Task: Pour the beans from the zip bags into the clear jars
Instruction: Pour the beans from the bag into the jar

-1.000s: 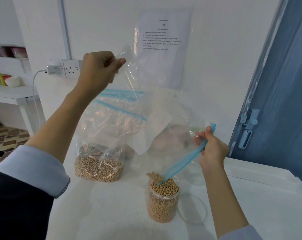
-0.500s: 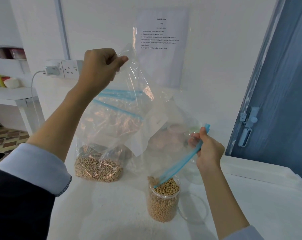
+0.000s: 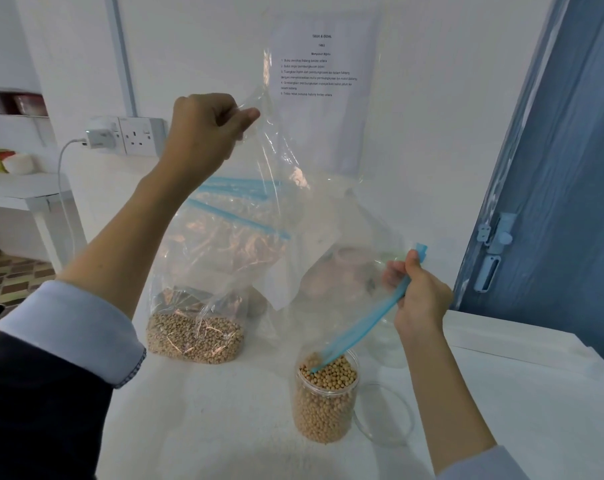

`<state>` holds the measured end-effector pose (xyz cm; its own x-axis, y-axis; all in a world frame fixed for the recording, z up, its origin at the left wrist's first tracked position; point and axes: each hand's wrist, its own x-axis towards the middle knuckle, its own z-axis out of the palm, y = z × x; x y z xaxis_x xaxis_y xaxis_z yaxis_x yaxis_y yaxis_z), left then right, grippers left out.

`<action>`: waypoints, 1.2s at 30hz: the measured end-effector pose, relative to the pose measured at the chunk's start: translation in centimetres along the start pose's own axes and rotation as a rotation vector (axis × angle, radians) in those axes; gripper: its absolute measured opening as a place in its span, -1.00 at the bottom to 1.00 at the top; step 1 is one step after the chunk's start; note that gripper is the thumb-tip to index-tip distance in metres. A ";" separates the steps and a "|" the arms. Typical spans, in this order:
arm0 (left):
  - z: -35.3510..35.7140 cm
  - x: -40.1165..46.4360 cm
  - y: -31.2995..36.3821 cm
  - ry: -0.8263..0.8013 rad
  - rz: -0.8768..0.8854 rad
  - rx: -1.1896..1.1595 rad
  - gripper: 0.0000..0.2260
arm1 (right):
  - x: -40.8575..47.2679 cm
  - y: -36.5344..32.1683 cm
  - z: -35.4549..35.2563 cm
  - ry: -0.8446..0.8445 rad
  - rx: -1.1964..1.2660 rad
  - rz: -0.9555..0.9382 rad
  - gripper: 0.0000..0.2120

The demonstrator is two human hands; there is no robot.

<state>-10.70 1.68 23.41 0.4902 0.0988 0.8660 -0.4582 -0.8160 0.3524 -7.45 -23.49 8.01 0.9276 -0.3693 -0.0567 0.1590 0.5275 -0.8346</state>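
Observation:
An empty clear zip bag [image 3: 328,216] hangs upside down above the table. My left hand [image 3: 203,128] pinches its bottom corner high up. My right hand [image 3: 418,292] grips the blue zip strip [image 3: 359,327], whose lower end dips into the open clear jar [image 3: 325,400]. That jar is filled to the brim with yellow beans. A second zip bag [image 3: 196,327] stands behind on the left, with brownish beans in its bottom. Another clear jar [image 3: 349,268] shows dimly through the held bag.
A clear round lid [image 3: 387,415] lies on the white table [image 3: 224,427] just right of the filled jar. A wall socket with a plugged charger [image 3: 101,138] is at left. A blue door [image 3: 553,202] stands at right. A printed sheet [image 3: 323,64] hangs on the wall.
My left hand has lifted the bag's bottom corner slightly higher. My right hand has shifted a little left with the zip strip. The jar's bean level looks the same.

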 end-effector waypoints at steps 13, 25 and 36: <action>0.2 0.4 -0.1 0.002 0.010 0.001 -0.62 | 0.2 -0.1 0.1 -0.008 0.029 0.014 -0.77; 0.5 0.2 -0.1 -0.006 0.005 0.010 -0.64 | 0.2 0.0 0.4 -0.019 0.050 0.013 -0.77; 0.7 0.3 -0.7 -0.004 0.011 0.020 -0.61 | 0.4 0.1 0.2 -0.027 0.058 0.026 -0.76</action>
<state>-9.74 1.87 23.20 0.4880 0.0872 0.8685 -0.4488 -0.8283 0.3353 -6.97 -23.46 7.97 0.9403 -0.3347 -0.0621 0.1536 0.5802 -0.7999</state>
